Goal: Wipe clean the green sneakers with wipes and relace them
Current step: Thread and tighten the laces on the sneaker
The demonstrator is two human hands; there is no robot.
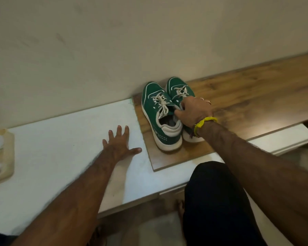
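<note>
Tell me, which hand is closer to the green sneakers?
The right hand rests on the green sneakers, gripping at their openings. The left hand lies flat on the white surface beside them, not touching.

Left sneaker [160,114]: deep green upper, thin white piping line along the toe and side, off-white laces, pale grey lining, white heel tab, white sole, small white lettering on the green heel side.
Right sneaker [178,89]: same deep green with white piping, off-white laces, white sole.
Wooden board [247,96]: mid-brown wood grain with darker streaks and a pale edge.
Counter [60,139]: white, faintly smudged.
Wall [114,41]: plain beige with faint scuff marks.
Wrist thread [204,122]: bright yellow, with a darker maroon strand beside it.
Trousers [213,201]: black.
Container [2,153] at the left edge: cream, blurred.
</note>
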